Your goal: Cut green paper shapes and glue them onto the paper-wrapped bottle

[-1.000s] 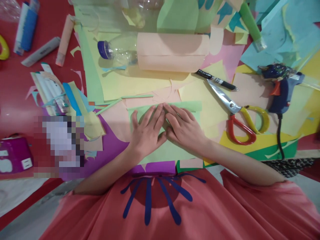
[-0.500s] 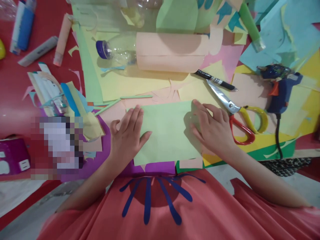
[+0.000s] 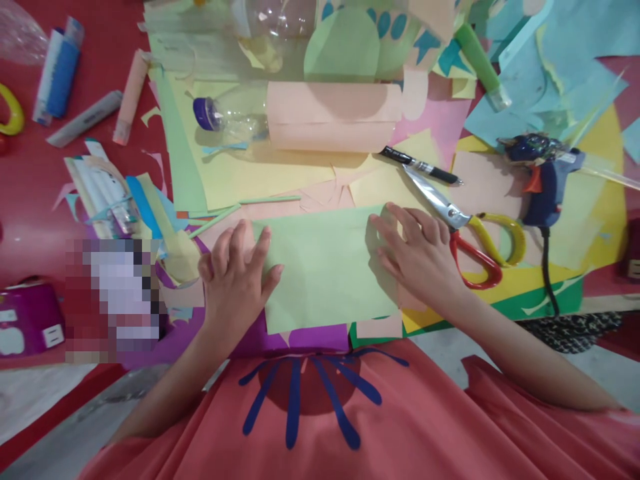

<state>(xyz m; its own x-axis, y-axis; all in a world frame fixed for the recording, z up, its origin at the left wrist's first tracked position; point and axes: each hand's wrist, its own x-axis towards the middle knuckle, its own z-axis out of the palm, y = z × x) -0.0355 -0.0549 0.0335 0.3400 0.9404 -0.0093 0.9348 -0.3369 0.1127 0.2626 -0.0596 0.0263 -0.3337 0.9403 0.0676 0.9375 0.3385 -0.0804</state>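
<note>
A folded light green paper [image 3: 325, 267] lies flat in front of me on a pile of coloured sheets. My left hand [image 3: 235, 280] rests with fingers spread on its left edge. My right hand [image 3: 420, 257] lies flat with fingers stretched out on its right edge. Neither hand holds anything. Red and yellow handled scissors [image 3: 475, 233] lie just right of my right hand.
A blue glue gun [image 3: 543, 180] with its cord lies at the right. A black pen [image 3: 420, 165] lies above the scissors. A plastic bottle [image 3: 230, 113] and a peach paper roll [image 3: 335, 117] lie behind. Markers and a glue stick [image 3: 127, 97] sit on the red table [image 3: 30, 193] at left.
My hands moved apart from the middle of the green paper to its left and right edges, sliding along the fold. The left hand has drifted a little further left since.
</note>
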